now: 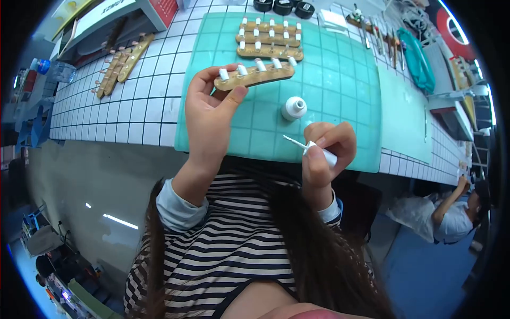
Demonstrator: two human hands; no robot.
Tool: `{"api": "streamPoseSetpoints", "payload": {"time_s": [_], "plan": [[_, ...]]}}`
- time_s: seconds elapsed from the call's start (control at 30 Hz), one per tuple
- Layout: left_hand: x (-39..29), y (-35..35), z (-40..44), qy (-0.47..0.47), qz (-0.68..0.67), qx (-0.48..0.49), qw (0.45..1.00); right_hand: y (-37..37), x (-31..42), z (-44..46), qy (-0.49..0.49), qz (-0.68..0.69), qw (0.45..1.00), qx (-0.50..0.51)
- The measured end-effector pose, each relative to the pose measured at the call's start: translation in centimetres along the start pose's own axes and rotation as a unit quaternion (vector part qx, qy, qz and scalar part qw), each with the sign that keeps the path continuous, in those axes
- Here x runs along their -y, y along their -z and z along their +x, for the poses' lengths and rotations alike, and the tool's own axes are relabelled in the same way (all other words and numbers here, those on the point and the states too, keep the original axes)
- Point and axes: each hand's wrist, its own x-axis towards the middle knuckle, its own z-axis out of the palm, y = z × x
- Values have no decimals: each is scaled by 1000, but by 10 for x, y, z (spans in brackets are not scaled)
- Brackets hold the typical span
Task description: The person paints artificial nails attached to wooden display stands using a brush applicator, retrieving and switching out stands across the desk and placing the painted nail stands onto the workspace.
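My left hand [210, 119] grips one end of a gold-brown nail tip stand [254, 78], thumb on the front side, raised over a green mat [239, 135]. Several white nail tips [260, 65] stand upright in a row on it. Between the fingers of my right hand [342, 139] is a nail polish brush [326, 157] held by its white cap, bristles pointing left toward the stand and apart from it. An uncapped white polish bottle [293, 109] stands on the mat just above my right hand.
Behind the held stand, three similar stands [270, 39] with white tips lie on the mat. More stands [134, 58] rest on the tiled table at left. Black jars [283, 6] line the back, tools [380, 40] and a teal tray [417, 61] the right. A person [451, 212] sits far right.
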Motion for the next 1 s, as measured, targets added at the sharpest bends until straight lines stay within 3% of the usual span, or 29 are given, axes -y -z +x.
{"api": "streamPoseSetpoints", "payload": {"time_s": [0.2,0.27,0.3,0.4,0.57,0.63,1.0], "plan": [[-13,25,21,-19,143,7,990,-2,1,0,-4,10,1000,5],[-14,26,31,8,295,62,954,-5,2,1,-1,-6,1000,-12],[-10,23,36,-41,338,67,938,-5,2,1,3,-3,1000,-6],[-11,10,40,-54,438,85,893,-4,3,1,3,-14,1000,-1],[4,6,45,-104,443,49,889,-11,8,1,-17,-39,998,-48],[6,4,47,-153,496,49,854,-12,7,0,-16,-35,998,-45],[14,-5,71,-155,517,43,841,-8,0,-1,-26,-13,999,-20]]}}
